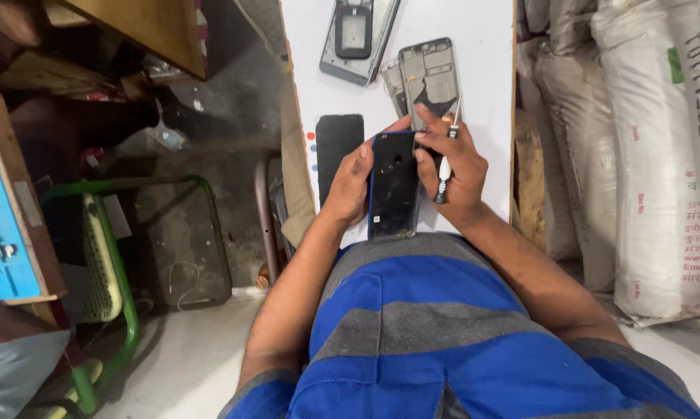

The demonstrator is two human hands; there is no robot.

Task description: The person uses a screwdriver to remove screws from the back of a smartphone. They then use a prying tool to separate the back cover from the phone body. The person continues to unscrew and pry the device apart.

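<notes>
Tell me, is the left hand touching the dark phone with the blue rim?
Touching. The head view shows the left hand wrapped against the left edge of the phone, its thumb lying on the phone's dark back.

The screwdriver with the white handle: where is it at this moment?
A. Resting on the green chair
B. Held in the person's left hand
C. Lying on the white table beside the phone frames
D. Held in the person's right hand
D: the screwdriver sits in the right hand, which also steadies the dark phone held by the left hand.
</notes>
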